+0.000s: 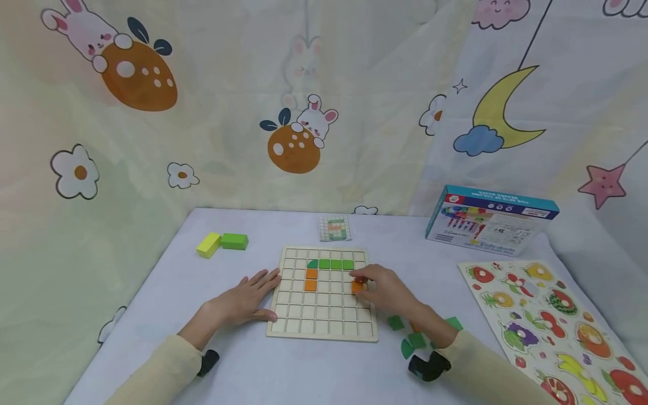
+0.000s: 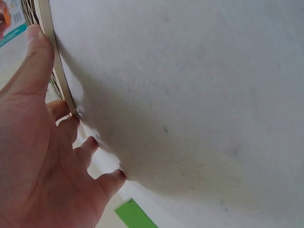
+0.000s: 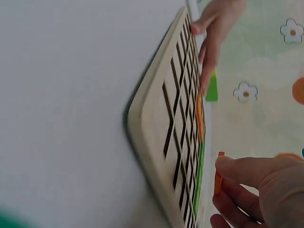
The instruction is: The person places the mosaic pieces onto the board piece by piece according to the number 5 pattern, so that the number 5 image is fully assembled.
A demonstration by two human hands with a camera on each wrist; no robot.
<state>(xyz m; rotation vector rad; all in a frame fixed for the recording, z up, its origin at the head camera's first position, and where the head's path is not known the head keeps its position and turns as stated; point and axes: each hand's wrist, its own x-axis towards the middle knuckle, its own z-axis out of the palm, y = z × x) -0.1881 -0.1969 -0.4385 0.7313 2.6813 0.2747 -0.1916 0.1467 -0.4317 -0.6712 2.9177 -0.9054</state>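
Observation:
A wooden grid board (image 1: 324, 326) lies in the middle of the table. In its upper part sit a row of green tiles (image 1: 336, 264) and, below the row's left end, two orange square tiles (image 1: 311, 279). My left hand (image 1: 243, 301) rests at the board's left edge, fingers extended; in the left wrist view its thumb (image 2: 33, 35) touches the board's side. At the board's right side my right hand (image 1: 387, 289) pinches an orange tile (image 3: 218, 183) between thumb and fingers. The head view shows this tile over the right columns of the grid.
Loose green tiles (image 1: 417, 340) lie beside and under my right forearm. Behind the board is a small pattern card (image 1: 334, 229). Yellow and green blocks (image 1: 234, 242) stand at the back left. A box (image 1: 491, 219) and a fruit sticker sheet (image 1: 547, 332) occupy the right side.

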